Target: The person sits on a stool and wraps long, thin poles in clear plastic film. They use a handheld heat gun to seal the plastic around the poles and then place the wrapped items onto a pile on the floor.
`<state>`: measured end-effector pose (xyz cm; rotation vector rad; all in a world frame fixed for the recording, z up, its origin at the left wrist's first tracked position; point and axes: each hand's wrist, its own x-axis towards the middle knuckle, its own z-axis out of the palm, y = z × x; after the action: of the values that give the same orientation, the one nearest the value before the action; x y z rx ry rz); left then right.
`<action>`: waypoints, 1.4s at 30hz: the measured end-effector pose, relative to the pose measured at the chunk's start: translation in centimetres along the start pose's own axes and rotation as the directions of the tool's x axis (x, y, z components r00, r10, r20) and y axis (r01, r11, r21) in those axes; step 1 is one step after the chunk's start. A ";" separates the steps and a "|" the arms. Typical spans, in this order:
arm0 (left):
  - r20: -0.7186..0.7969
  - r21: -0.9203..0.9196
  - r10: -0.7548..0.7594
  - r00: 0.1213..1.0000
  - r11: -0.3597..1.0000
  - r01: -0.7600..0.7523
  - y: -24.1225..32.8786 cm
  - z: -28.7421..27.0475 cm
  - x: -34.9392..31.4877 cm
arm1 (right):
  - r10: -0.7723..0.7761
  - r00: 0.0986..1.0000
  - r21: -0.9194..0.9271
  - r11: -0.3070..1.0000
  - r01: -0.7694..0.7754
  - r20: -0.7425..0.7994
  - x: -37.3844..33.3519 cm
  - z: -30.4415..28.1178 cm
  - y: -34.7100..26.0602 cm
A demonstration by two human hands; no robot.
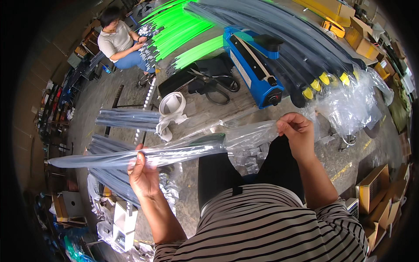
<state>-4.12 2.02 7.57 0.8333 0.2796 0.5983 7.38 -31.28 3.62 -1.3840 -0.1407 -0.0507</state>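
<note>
A long clear plastic sleeve point(187, 150) stretches across my lap, with a slim dark grey item inside its left and middle part. My left hand point(145, 177) is closed around the filled part, the thumb on top. At the other end, my right hand point(299, 136) pinches the flat, unfilled tail of the sleeve between thumb and fingers. Just beyond stands a blue impulse sealer point(262, 92) on the table. Black-handled scissors point(214, 83) lie left of it on a black cloth or pouch. A white roll point(173, 105) with a loose tail sits at the table's near left corner.
Bagged dark lengths with yellow ends point(314, 52) cover the far right of the table. Bright green strips point(179, 32) lie at the back, near a seated person point(120, 41). More bagged grey lengths point(126, 120) rest to my left. Open cartons point(373, 187) stand at right.
</note>
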 end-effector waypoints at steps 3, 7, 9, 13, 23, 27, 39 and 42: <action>-0.036 -0.013 0.026 0.999 1.000 -0.026 -0.1 -0.5 0.1 | -0.015 0.983 0.067 0.997 0.028 -0.184 0.6 -0.5 0.2; -0.038 0.002 0.038 0.999 0.999 -0.038 0.0 -0.7 0.2 | -0.023 0.996 0.134 0.990 0.034 -0.084 -0.6 1.1 0.0; -0.033 0.003 0.039 0.999 0.999 -0.039 0.0 -0.7 0.1 | -0.055 0.998 0.103 0.993 0.051 0.040 -0.7 2.3 0.0; -0.096 -0.025 0.068 0.993 0.997 -0.071 0.3 -0.7 0.0 | -0.043 0.979 0.023 0.999 0.039 0.199 -0.6 2.4 -0.2; -0.062 -0.031 0.063 0.996 0.997 -0.065 0.4 -1.4 0.1 | 0.018 0.970 0.207 0.978 0.034 -0.243 1.0 1.6 -1.4; -0.039 -0.043 0.055 0.998 0.997 -0.057 -0.2 -0.1 -0.5 | 0.133 0.991 0.165 0.978 -0.130 -0.011 1.3 4.3 -3.0; -0.023 -0.050 0.015 1.000 0.999 -0.016 -1.6 2.5 -0.3 | -0.417 0.909 -0.551 0.759 0.348 0.000 4.1 2.7 -3.7; -0.070 -0.015 0.006 0.998 1.000 -0.007 -3.3 4.2 0.9 | -0.440 0.898 -0.641 0.681 0.355 0.030 5.9 1.8 -4.9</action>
<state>-0.24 -1.71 7.74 0.7997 0.3355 0.6361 12.55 -30.13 9.49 -2.0061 -0.3434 -0.6084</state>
